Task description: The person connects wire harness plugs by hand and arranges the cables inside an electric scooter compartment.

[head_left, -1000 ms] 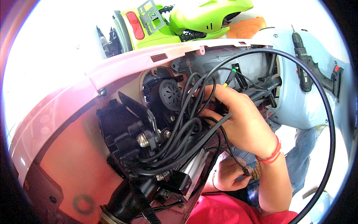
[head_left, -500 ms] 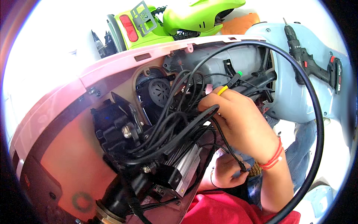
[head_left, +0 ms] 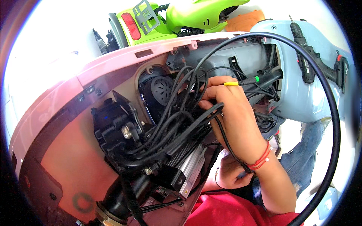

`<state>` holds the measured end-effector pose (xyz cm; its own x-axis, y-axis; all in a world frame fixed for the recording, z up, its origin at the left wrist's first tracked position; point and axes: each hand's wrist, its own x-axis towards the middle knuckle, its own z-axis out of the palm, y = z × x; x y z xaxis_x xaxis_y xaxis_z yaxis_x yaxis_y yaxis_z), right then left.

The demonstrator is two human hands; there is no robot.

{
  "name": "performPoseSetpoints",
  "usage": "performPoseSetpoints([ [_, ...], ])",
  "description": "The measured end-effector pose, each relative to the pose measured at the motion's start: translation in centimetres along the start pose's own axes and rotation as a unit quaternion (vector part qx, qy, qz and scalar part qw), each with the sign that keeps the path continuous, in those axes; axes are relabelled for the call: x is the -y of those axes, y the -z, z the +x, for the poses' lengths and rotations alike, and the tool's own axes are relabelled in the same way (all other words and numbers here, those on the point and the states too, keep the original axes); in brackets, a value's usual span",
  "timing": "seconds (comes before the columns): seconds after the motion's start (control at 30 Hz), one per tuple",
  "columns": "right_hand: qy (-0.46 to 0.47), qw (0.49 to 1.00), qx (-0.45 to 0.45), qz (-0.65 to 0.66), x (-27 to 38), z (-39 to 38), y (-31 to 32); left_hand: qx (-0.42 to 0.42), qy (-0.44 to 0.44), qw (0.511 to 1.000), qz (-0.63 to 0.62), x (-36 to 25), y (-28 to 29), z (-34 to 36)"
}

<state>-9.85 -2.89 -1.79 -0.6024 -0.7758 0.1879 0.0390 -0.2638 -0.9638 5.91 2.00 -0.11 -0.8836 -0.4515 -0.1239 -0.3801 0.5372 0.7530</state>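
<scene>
Wearing red cord bracelets, my right hand (head_left: 235, 113) is closed around black cables in the bundle (head_left: 162, 124) inside a pink scooter body shell (head_left: 113, 62). A cable with yellow and green connector ends (head_left: 245, 81) lies across the back of its fingers. Lower down, partly behind the right wrist, my left hand (head_left: 232, 175) pinches the end of a thin black cable (head_left: 228, 145). A round black slotted cover (head_left: 162, 91) sits just left of the right fingertips. The tips of the right fingers are partly hidden among the cables.
One thick black cable (head_left: 333, 113) arcs over the right side. A cordless drill (head_left: 311, 56) rests on a light blue panel (head_left: 290, 101). Beyond the pink shell stands a lime green scooter body (head_left: 188, 17). Below the bundle are a silver finned box (head_left: 192, 169) and a black tube (head_left: 120, 196).
My right hand has shifted slightly and turned, its fingers reaching further into the cables. The yellow and green connectors have swung to lie more level. My left hand stays nearly in place.
</scene>
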Motion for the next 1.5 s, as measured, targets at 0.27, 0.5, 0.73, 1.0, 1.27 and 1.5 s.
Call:
performPoseSetpoints([
  [0.27, -0.028, 0.996, -0.085, 0.017, -0.8, 0.7, -1.6, -0.004, 0.033, 0.999, -0.031, -0.2, 0.1, 0.3],
  [0.5, 0.015, 0.997, -0.067, 0.025, -0.5, 1.1, -0.6, 0.006, 0.008, 1.0, -0.021, 0.2, -0.1, 0.0],
  [0.73, 0.003, 0.998, 0.042, -0.051, 0.9, -0.3, 2.9, -0.002, -0.022, 1.0, -0.019, 0.1, -0.1, 0.1],
  [1.0, 0.008, 0.977, 0.038, -0.211, 1.7, -2.1, 6.8, -0.032, -0.058, 0.997, -0.047, 0.6, 0.3, -0.6],
  [1.27, -0.013, 0.974, 0.082, -0.209, 2.9, -3.9, 10.1, -0.027, -0.073, 0.996, -0.032, 0.7, 0.8, -1.0],
  [1.5, 0.008, 0.937, 0.056, -0.346, 3.5, -4.8, 12.2, -0.05, -0.07, 0.995, -0.041, 0.6, 0.1, -1.2],
])
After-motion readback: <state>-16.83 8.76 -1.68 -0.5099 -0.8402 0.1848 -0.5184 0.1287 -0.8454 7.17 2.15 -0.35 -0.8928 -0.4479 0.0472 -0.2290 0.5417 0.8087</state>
